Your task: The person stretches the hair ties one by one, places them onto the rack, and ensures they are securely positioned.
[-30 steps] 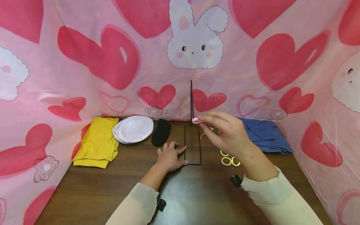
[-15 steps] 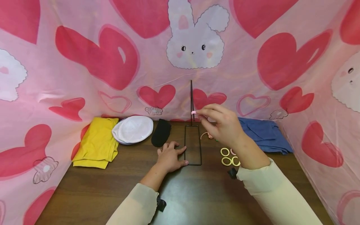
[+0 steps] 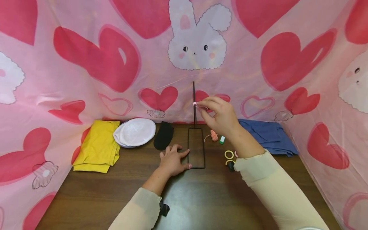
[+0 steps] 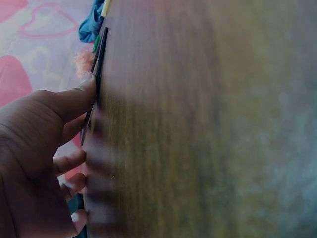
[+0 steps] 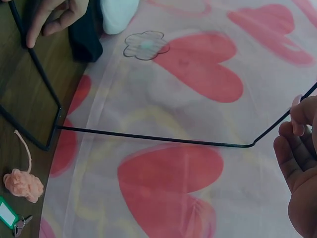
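A black wire stand has a rectangular base (image 3: 203, 147) on the table and a thin upright that bends at the top into an arm (image 5: 275, 128). My left hand (image 3: 173, 161) spreads over the base's left side, thumb and index finger pressing the wire. Between the thumb and fingers of my right hand (image 3: 221, 115) is a small pink ring (image 3: 195, 103). In the right wrist view this ring overlaps the stand's slanted arm, beyond the bend. Yellow rings (image 3: 229, 155) and a partly hidden pink ring lie under my right forearm.
Right of the base lie a peach yarn piece (image 3: 214, 135) with a string and a green key tag (image 3: 222, 140). Behind are a folded blue cloth (image 3: 267, 137), a black cloth item (image 3: 164, 135), a white cap-like item (image 3: 138, 131) and a folded yellow cloth (image 3: 97, 145).
My right hand has risen and moved slightly left with the pink ring, from low beside the stand to higher along it. The left hand stays on the base.
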{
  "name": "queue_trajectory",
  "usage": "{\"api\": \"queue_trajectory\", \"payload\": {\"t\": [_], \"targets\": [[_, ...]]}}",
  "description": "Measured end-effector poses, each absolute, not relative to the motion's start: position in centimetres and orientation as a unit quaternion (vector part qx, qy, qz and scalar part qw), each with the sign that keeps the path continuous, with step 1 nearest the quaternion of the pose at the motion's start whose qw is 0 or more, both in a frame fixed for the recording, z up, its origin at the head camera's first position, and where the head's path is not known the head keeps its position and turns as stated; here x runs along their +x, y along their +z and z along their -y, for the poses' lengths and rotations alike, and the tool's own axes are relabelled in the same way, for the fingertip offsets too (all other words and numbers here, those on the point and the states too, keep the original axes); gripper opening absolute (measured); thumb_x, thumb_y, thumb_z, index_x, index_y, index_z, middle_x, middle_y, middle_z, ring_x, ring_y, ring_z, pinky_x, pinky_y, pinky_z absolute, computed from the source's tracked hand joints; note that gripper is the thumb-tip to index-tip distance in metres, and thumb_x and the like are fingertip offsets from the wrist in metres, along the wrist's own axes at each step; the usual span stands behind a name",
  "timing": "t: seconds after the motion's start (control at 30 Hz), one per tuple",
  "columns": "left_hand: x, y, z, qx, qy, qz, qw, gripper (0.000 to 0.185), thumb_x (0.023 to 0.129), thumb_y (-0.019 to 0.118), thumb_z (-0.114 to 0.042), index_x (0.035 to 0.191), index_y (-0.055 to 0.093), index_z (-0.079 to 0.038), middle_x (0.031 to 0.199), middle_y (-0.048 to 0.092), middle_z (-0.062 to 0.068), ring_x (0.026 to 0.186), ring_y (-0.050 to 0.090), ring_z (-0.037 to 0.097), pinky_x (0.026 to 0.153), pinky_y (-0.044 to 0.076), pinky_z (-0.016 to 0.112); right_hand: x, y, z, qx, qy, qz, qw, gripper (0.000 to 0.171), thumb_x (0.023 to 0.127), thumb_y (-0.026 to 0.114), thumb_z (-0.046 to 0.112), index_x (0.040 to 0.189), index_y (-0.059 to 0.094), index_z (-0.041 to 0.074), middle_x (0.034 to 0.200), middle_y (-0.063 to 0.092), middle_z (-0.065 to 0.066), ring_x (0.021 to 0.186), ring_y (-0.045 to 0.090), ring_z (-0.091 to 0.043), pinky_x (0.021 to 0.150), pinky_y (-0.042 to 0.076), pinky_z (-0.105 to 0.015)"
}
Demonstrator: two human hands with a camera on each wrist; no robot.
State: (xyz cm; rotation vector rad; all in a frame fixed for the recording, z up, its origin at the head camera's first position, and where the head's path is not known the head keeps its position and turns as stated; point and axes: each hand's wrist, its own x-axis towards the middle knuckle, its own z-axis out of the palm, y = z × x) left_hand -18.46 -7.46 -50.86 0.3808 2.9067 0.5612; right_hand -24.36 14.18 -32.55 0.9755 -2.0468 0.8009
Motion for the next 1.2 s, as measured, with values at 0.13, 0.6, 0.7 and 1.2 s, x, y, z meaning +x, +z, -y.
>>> {"api": "queue_trajectory", "payload": {"t": [0.13,0.6,0.7,1.2], "targets": [[-18.4,-50.9,7.7,0.125,0.188,-0.971,0.078,0.071,0.086,0.076,-0.063,0.150,0.056,-0.039,0.153,0.043,0.004,0.137,0.035,0.034,0.097,0.027,0.059,-25.4,-32.8,-13.9,0.365,0.316,0.803,0.350,0.019,0.090,0.079,0.008,0.108,0.081,0.007,0.105,0.075,-0.008,0.089,0.073,-0.020,0.080,0.059,-0.041],[-18.3,-51.0,7.7,0.124,0.186,-0.971,0.081,0.071,0.086,0.075,-0.063,0.150,0.055,-0.039,0.154,0.042,0.004,0.138,0.034,0.035,0.098,0.026,0.060,-28.9,-33.3,-13.2,0.297,0.340,0.832,0.322,0.022,0.093,0.074,0.008,0.114,0.080,0.004,0.107,0.073,-0.011,0.089,0.073,-0.024,0.083,0.059,-0.041],[-18.3,-51.0,7.7,0.124,0.186,-0.971,0.082,0.071,0.086,0.076,-0.064,0.150,0.056,-0.039,0.154,0.042,0.004,0.138,0.034,0.035,0.097,0.027,0.060,-29.6,-33.2,-12.9,0.262,0.339,0.852,0.302,0.024,0.095,0.072,0.010,0.118,0.079,0.007,0.113,0.074,-0.011,0.095,0.072,-0.025,0.087,0.057,-0.042],[-18.6,-50.9,7.5,0.129,0.175,-0.973,0.080,0.072,0.086,0.075,-0.065,0.151,0.055,-0.041,0.154,0.042,0.002,0.138,0.035,0.034,0.098,0.027,0.059,-31.8,-33.3,-12.5,0.203,0.380,0.855,0.288,0.035,0.095,0.070,0.007,0.130,0.073,0.008,0.121,0.070,-0.014,0.100,0.069,-0.028,0.093,0.055,-0.039]]}}
